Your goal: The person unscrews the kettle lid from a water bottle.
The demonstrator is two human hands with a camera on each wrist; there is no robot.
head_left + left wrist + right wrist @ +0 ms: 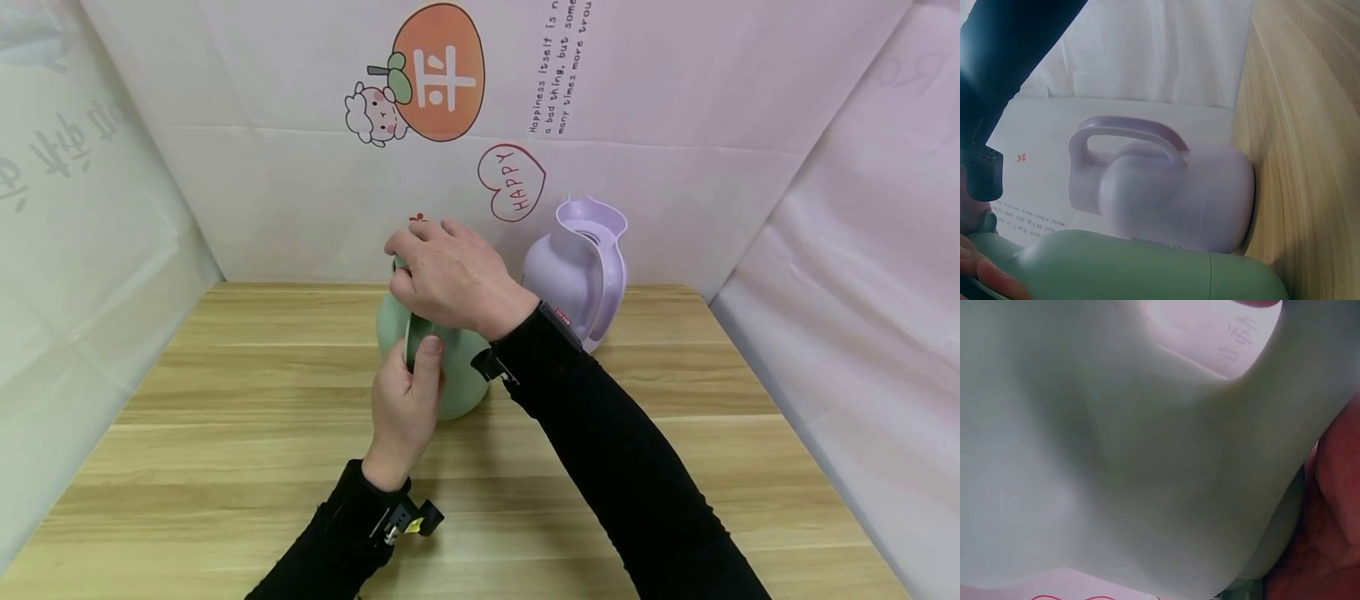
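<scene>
A light green thermos jug stands upright on the wooden table. Its handle is held by my left hand, the thumb lying along the handle. Over the top of the jug, my right hand grips the lid with curled fingers; the palm hides most of the lid. In the left wrist view the green jug fills the bottom, with left fingers at its neck end. The green body fills the right wrist view, beside part of the right hand.
A lilac thermos jug stands behind and to the right of the green one, close to the right forearm. White printed cloth hangs behind and along both sides of the wooden table.
</scene>
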